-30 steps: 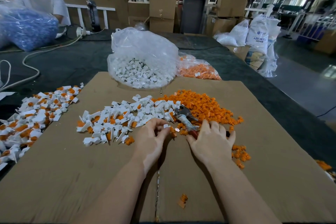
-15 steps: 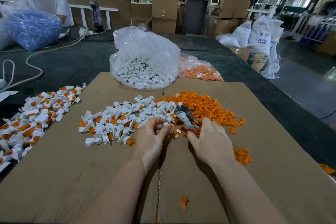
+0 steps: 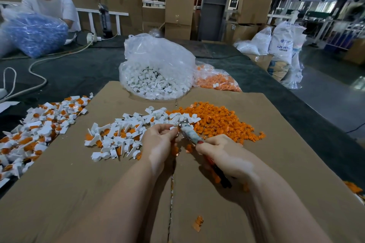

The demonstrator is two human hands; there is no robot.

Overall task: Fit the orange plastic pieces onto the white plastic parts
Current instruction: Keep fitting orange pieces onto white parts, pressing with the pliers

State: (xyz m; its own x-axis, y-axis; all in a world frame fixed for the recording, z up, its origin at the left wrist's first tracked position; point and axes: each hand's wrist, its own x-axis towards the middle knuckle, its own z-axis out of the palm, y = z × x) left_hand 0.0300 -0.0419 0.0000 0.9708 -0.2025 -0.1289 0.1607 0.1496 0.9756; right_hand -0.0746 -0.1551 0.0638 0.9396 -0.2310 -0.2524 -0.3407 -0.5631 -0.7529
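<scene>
far right, a sack [image 3: 282, 43] reads "abs resin".

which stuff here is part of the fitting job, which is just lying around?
In the job:
left hand, pinching a white part
right hand, gripping pliers
loose orange pieces
white parts pile
fitted pile
bag of white parts
bag of orange pieces

Lying about:
blue bag
cable
cardboard boxes

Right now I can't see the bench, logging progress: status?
Left hand pinching white part. Right hand gripping pliers, tip at part. Nothing blocking.
</scene>
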